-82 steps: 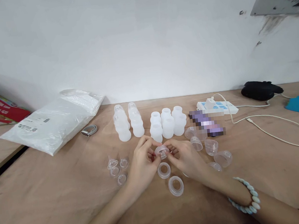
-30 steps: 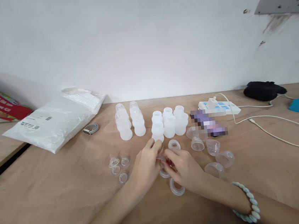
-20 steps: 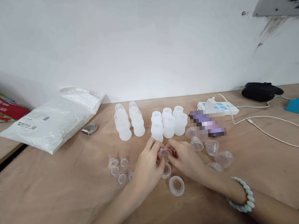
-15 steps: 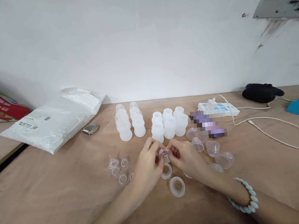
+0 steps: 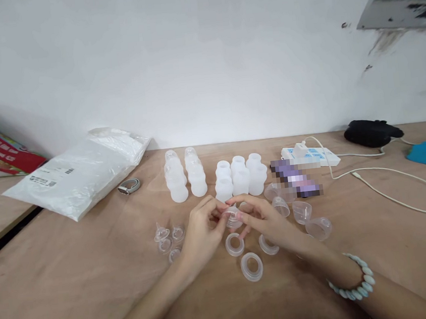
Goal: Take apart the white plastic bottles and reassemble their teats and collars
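Between both hands is a clear screw collar (image 5: 233, 219) of a baby bottle, with what looks like a nipple tip poking out of its top. My left hand (image 5: 207, 229) pinches its left side. My right hand (image 5: 264, 218) has thumb and fingers closed on its right side. Below them lie loose clear collars, a near one (image 5: 252, 267), a left one (image 5: 234, 244) and a right one (image 5: 268, 245). To the left are several clear nipples (image 5: 162, 233). Right of my hands lie several clear dome caps (image 5: 303, 212). White bottles (image 5: 239, 176) without tops stand just behind.
Capped bottles (image 5: 178, 188) stand in two rows at the back left. A white plastic mailing bag (image 5: 85, 170) and a wristband (image 5: 128, 186) lie farther left. At right are a pixelated phone (image 5: 296, 177), a power strip (image 5: 311, 156), its cable and a black pouch (image 5: 372, 132).
The collar has tilted and now shows its threaded side more. My right fingers have spread over its top and side; the nipple tip now shows above it.
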Demonstrator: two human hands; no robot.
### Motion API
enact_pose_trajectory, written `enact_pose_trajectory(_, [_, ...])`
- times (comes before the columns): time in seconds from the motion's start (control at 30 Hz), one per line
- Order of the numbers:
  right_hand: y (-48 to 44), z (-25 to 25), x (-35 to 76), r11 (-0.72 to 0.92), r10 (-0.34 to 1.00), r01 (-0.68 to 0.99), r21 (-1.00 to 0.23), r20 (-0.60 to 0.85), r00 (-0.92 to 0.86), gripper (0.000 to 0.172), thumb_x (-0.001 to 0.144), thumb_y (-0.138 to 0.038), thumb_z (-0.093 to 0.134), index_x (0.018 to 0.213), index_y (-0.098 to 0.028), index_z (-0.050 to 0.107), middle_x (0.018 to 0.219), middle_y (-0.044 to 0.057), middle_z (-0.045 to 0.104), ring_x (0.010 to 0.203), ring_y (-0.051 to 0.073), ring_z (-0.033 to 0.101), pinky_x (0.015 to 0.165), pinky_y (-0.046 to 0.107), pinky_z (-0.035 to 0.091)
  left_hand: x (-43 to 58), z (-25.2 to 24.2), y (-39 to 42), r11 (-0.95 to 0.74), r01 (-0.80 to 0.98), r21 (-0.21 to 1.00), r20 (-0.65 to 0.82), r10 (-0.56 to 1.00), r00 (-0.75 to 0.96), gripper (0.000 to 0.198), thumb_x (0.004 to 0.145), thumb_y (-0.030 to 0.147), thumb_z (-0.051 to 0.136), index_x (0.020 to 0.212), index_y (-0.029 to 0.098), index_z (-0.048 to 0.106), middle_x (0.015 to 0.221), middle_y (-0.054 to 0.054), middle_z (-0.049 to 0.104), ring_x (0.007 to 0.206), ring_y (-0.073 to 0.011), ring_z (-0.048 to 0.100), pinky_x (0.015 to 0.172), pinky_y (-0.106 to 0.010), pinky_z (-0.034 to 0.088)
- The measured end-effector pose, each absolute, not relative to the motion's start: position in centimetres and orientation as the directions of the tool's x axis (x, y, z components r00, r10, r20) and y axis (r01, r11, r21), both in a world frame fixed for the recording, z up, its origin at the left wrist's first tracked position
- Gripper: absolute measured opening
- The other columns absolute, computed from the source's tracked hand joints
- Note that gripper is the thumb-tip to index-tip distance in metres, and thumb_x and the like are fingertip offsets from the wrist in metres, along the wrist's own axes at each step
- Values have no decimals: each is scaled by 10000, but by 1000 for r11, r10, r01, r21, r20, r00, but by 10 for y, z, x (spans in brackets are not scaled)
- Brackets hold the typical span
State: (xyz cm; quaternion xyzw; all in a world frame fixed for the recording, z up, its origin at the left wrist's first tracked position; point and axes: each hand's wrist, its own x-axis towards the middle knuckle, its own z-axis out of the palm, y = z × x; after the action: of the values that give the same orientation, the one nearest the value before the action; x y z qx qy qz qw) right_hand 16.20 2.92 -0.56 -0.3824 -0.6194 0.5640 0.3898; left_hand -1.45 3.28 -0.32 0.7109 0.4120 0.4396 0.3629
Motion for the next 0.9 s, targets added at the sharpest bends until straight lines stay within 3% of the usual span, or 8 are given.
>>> enact_pose_trajectory(0.07, [31, -3, 166, 35, 901, -46, -998, 52, -430, 351, 850, -409, 663, 1127, -205, 593, 861, 27, 717, 760, 186, 722, 608, 298, 616, -17, 2, 33, -382, 195, 903, 313, 898, 310, 63, 841, 234, 613, 843, 175, 634, 975, -34, 568, 689, -119, 618, 638, -266, 534])
enact_pose_trajectory(0.17, [34, 6, 173, 61, 917, -106, -992, 98, -386, 331, 840, -408, 688, 1098, -216, 607, 838, 18, 718, 747, 175, 712, 625, 301, 614, -19, 11, 40, -414, 194, 889, 345, 886, 311, 245, 803, 293, 662, 1017, 195, 593, 1136, -55, 518, 759, -121, 594, 659, -266, 525])
enact_pose_trajectory(0.27, [36, 16, 182, 153, 949, -131, -979, 183, -257, 333, 820, -416, 715, 1066, -229, 591, 798, -3, 694, 729, 164, 695, 651, 299, 597, -13, 15, 54, -438, 375, 817, 376, 898, 230, 338, 806, 269, 619, 1109, 210, 482, 1171, -69, 534, 915, -185, 583, 697, -298, 515])
enact_pose_trajectory(0.37, [37, 23, 188, 263, 955, -119, -957, 276, -110, 349, 797, -424, 735, 1048, -249, 565, 810, -7, 677, 755, 165, 681, 658, 294, 581, 0, 11, 70, -386, 634, 670, 346, 918, 194, 454, 751, 218, 669, 1140, 203, 435, 1232, -103, 546, 1094, -274, 570, 839, -407, 506])
enact_pose_trajectory(0.5, [37, 25, 191, 348, 935, -97, -932, 353, -35, 315, 816, -402, 713, 1038, -265, 536, 850, -3, 673, 781, 165, 672, 682, 301, 564, 9, 2, 83, -308, 706, 637, 268, 948, 172, 489, 746, 219, 710, 1147, 177, 434, 1235, -147, 581, 1165, -347, 565, 901, -478, 477])
enact_pose_trajectory(0.67, [35, 20, 189, 439, 897, -31, -898, 436, 72, 438, 796, -330, 743, 1080, -290, 412, 928, -1, 687, 856, 177, 672, 823, 366, 536, 1, 4, 75, -349, 639, 685, 264, 937, 229, 370, 768, 234, 697, 1080, 172, 506, 1119, -103, 642, 1033, -287, 619, 873, -432, 495])
enact_pose_trajectory(0.77, [34, 19, 187, 493, 867, -39, -869, 486, 114, 556, 751, -288, 796, 1052, -306, 328, 1010, 9, 708, 963, 195, 668, 927, 409, 500, -4, 17, 59, -409, 434, 803, 267, 897, 351, 390, 750, 230, 715, 1104, 186, 557, 1131, -78, 647, 1055, -253, 609, 947, -413, 470])
enact_pose_trajectory(0.9, [32, 24, 187, 402, 895, -172, -899, 425, -132, 572, 756, -313, 804, 1000, -315, 287, 1059, 24, 732, 993, 216, 679, 877, 416, 532, -7, 33, 40, -171, 69, 983, 109, 841, 530, 421, 717, 270, 765, 1103, 178, 624, 1066, -74, 676, 973, -235, 635, 848, -352, 506])
